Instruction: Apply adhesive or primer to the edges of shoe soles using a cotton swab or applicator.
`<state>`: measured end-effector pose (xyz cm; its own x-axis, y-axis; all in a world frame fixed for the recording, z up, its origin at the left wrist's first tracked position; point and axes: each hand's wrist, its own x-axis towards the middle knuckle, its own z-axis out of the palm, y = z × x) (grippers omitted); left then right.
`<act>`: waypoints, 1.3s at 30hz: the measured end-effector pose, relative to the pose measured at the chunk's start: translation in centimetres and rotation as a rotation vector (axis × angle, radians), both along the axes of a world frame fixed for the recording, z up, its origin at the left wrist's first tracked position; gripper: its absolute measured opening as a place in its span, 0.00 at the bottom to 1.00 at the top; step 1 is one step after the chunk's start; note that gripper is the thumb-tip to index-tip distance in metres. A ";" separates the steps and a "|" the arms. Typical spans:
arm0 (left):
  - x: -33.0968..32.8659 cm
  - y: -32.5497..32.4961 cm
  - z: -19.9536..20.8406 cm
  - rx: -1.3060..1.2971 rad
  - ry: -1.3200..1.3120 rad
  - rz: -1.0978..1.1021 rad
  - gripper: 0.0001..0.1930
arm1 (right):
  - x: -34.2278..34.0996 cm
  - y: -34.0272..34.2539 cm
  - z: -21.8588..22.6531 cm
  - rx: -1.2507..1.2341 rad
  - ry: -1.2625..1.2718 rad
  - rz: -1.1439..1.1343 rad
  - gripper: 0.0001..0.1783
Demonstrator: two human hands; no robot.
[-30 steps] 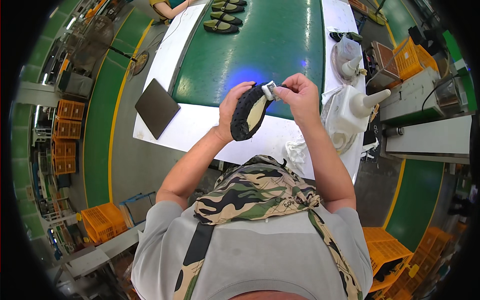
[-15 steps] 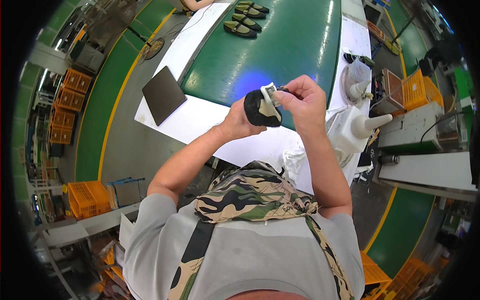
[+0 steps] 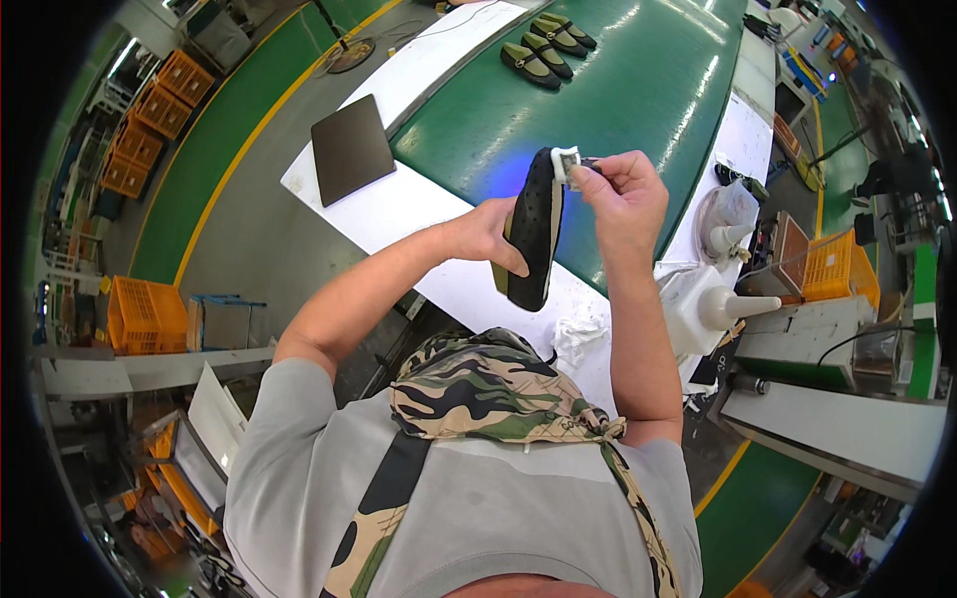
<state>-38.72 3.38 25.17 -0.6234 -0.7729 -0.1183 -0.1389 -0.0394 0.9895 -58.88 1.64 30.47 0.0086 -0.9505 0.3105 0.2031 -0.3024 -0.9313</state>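
Note:
My left hand [image 3: 490, 237] grips a black shoe [image 3: 535, 224] by its lower part, the thumb lying across its side. The shoe stands on end above the near edge of the table, its dotted black side showing and a pale strip along one edge. My right hand [image 3: 630, 199] pinches a small white folded cloth [image 3: 564, 162] against the shoe's upper end. A thin dark piece shows by the right fingertips; whether it belongs to the shoe I cannot tell.
Two pairs of black shoes [image 3: 548, 50] stand on the green belt [image 3: 478, 130]. A dark flat board [image 3: 351, 149] lies on the white left ledge. To the right are white nozzle bottles [image 3: 703, 309] and a crumpled white cloth [image 3: 578, 334]. Orange crates [image 3: 148, 314] stand left.
My left hand has turned the shoe from end-on to upright, so its long side shows. My right hand keeps the white cloth at its upper end. The whole view has swung slightly.

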 end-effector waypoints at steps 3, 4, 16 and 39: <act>0.8 -0.1 -0.6 0.069 0.037 -0.053 0.32 | 0.5 -0.2 -0.3 -0.065 0.007 0.048 0.08; 1.0 -0.1 -0.8 0.070 0.040 -0.048 0.32 | 0.6 -0.4 -0.3 -0.098 0.028 0.064 0.08; 3.1 0.2 -2.8 0.265 0.284 -0.042 0.34 | -0.9 0.2 -1.4 -0.294 0.485 0.224 0.09; 0.7 2.9 -4.9 0.533 0.585 0.183 0.34 | -2.5 0.3 -4.5 0.097 0.113 0.463 0.07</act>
<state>-38.03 6.27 20.22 -0.5675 -0.8004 -0.1933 0.4495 -0.4979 0.7417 -61.35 1.93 25.94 0.4658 -0.8635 0.1934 0.1922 -0.1146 -0.9746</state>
